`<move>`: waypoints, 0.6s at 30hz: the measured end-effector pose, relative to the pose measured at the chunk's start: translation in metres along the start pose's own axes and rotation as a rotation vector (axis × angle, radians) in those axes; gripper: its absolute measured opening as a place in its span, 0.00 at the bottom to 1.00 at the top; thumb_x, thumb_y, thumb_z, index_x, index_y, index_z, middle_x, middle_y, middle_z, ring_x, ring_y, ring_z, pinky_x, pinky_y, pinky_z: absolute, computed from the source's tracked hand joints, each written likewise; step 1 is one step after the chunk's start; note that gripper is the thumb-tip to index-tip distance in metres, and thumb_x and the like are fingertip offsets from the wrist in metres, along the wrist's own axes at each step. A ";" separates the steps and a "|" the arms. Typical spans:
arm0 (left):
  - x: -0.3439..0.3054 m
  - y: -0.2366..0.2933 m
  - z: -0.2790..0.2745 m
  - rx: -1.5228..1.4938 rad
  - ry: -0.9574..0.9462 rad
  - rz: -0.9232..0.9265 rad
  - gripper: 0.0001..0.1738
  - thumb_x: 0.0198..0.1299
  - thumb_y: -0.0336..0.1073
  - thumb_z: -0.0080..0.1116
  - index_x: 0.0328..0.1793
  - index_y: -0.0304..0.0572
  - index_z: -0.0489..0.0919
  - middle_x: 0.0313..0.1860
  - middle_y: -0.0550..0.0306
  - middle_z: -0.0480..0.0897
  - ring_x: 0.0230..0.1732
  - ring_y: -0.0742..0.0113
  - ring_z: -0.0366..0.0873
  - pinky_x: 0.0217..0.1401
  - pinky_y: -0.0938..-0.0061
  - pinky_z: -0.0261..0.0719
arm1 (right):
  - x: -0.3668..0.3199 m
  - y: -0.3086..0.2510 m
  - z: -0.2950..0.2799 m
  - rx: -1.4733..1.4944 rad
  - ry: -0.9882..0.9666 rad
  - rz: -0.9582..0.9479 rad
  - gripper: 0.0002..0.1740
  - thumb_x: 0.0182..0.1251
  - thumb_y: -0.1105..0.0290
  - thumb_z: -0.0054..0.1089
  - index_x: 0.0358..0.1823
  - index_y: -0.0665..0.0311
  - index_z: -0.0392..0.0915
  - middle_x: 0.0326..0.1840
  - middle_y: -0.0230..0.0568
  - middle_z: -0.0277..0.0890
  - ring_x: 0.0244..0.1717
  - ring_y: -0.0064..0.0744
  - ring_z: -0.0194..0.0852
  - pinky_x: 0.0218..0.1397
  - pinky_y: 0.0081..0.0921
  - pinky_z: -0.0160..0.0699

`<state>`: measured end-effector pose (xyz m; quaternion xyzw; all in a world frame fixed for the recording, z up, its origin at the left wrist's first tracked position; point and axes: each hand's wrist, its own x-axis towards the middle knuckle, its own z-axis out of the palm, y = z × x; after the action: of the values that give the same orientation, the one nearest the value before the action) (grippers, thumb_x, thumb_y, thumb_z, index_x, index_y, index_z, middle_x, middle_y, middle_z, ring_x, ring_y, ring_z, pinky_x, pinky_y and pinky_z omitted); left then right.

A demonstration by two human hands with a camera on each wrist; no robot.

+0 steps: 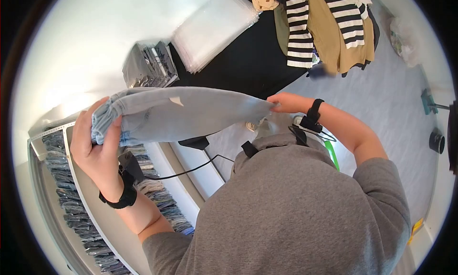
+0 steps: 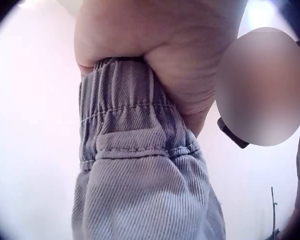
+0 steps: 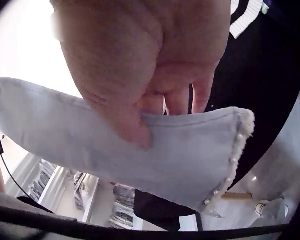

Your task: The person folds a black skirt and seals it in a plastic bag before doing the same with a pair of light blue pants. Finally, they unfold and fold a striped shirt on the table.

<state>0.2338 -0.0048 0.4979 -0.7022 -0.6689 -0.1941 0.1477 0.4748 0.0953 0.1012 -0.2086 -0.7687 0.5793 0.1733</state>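
A pair of light blue denim trousers (image 1: 191, 115) is stretched sideways in front of the person, folded lengthwise. At the left end, my left hand (image 1: 98, 146) grips the gathered elastic waistband (image 2: 125, 90), thumb on the near side and fingers behind. My right hand (image 1: 292, 103) pinches the upper edge of the leg close to its hem, with the thumb (image 3: 137, 132) in front. The right wrist view shows the frayed hem (image 3: 232, 162) dotted with small bead-like bits. A pale tag-like patch (image 1: 176, 101) shows on the denim.
A black-covered table (image 1: 238, 60) lies beyond the trousers, bearing a stack of clear plastic bags (image 1: 214, 29) and dark packed items (image 1: 150, 65). Striped and tan clothes (image 1: 329, 27) lie at its far right. Shelves of bagged garments (image 1: 76, 208) stand on the left. Cables run from both wrists.
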 end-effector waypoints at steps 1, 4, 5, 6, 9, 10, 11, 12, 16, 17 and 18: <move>0.002 -0.001 0.001 0.001 -0.009 0.005 0.16 0.44 0.23 0.64 0.43 0.34 0.81 0.34 0.56 0.80 0.35 0.71 0.75 0.42 0.80 0.71 | 0.000 0.000 0.000 0.009 0.004 0.003 0.08 0.55 0.68 0.59 0.32 0.65 0.80 0.28 0.45 0.79 0.33 0.44 0.77 0.40 0.34 0.74; 0.008 0.000 0.007 -0.052 0.098 -0.093 0.15 0.47 0.22 0.63 0.44 0.32 0.81 0.37 0.56 0.81 0.39 0.71 0.76 0.47 0.79 0.71 | -0.002 0.000 0.001 -0.087 -0.274 0.082 0.09 0.57 0.67 0.57 0.35 0.64 0.79 0.29 0.46 0.78 0.33 0.47 0.76 0.39 0.37 0.72; 0.008 -0.003 0.008 -0.055 0.083 -0.081 0.15 0.47 0.22 0.63 0.44 0.32 0.81 0.37 0.56 0.81 0.39 0.71 0.76 0.47 0.79 0.71 | -0.003 -0.004 0.003 -0.164 -0.317 0.072 0.10 0.58 0.66 0.56 0.36 0.63 0.79 0.30 0.47 0.78 0.33 0.48 0.75 0.39 0.38 0.72; 0.009 -0.009 0.008 -0.036 0.106 -0.086 0.15 0.48 0.21 0.62 0.44 0.31 0.80 0.38 0.55 0.81 0.40 0.70 0.76 0.48 0.78 0.71 | -0.003 -0.005 0.006 -0.241 -0.359 0.064 0.10 0.59 0.65 0.55 0.38 0.62 0.78 0.31 0.47 0.78 0.33 0.49 0.75 0.39 0.40 0.71; 0.009 -0.013 0.011 -0.092 0.139 -0.084 0.15 0.48 0.20 0.60 0.45 0.28 0.79 0.41 0.53 0.81 0.41 0.68 0.76 0.49 0.77 0.71 | -0.006 0.007 0.019 -0.187 -0.270 -0.023 0.11 0.60 0.64 0.55 0.37 0.63 0.78 0.30 0.50 0.77 0.36 0.54 0.73 0.40 0.42 0.69; 0.009 -0.014 0.009 -0.092 0.146 -0.089 0.15 0.48 0.20 0.60 0.45 0.28 0.79 0.41 0.53 0.81 0.42 0.68 0.76 0.50 0.76 0.71 | -0.004 0.007 0.021 -0.177 -0.260 -0.016 0.11 0.60 0.64 0.55 0.37 0.63 0.78 0.30 0.50 0.77 0.36 0.54 0.73 0.40 0.42 0.69; 0.008 -0.015 0.007 -0.091 0.155 -0.095 0.16 0.48 0.19 0.59 0.46 0.28 0.79 0.41 0.53 0.81 0.42 0.67 0.76 0.50 0.76 0.71 | -0.001 0.005 0.022 -0.208 -0.262 0.029 0.10 0.59 0.65 0.56 0.37 0.62 0.79 0.34 0.49 0.77 0.39 0.53 0.73 0.42 0.42 0.70; 0.006 -0.015 0.003 -0.082 0.165 -0.103 0.16 0.48 0.22 0.61 0.46 0.27 0.79 0.41 0.51 0.81 0.43 0.65 0.76 0.51 0.74 0.71 | 0.001 0.005 0.022 -0.243 -0.263 0.072 0.09 0.58 0.65 0.58 0.36 0.62 0.80 0.38 0.49 0.77 0.42 0.51 0.73 0.45 0.41 0.70; 0.000 -0.017 -0.007 -0.052 0.231 0.040 0.21 0.49 0.34 0.64 0.46 0.23 0.77 0.39 0.45 0.80 0.40 0.57 0.76 0.48 0.67 0.72 | 0.013 0.022 0.028 -0.336 0.038 -0.248 0.10 0.58 0.65 0.58 0.39 0.59 0.81 0.57 0.46 0.71 0.55 0.47 0.68 0.53 0.37 0.71; 0.000 -0.019 -0.011 -0.051 0.230 0.040 0.21 0.49 0.34 0.64 0.46 0.23 0.77 0.39 0.45 0.80 0.40 0.57 0.76 0.48 0.67 0.72 | 0.020 0.023 0.028 -0.320 0.067 -0.222 0.11 0.58 0.65 0.59 0.41 0.57 0.81 0.64 0.45 0.63 0.61 0.47 0.61 0.58 0.37 0.67; 0.001 -0.022 -0.016 -0.024 0.205 0.148 0.23 0.51 0.37 0.64 0.45 0.22 0.76 0.36 0.43 0.79 0.38 0.55 0.75 0.44 0.67 0.72 | 0.026 0.025 0.028 -0.303 0.094 -0.197 0.12 0.58 0.65 0.60 0.43 0.56 0.82 0.71 0.44 0.55 0.68 0.48 0.54 0.63 0.36 0.63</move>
<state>0.2110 -0.0103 0.5110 -0.7278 -0.5944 -0.2614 0.2207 0.4414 0.0918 0.0706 -0.1829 -0.8550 0.4267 0.2313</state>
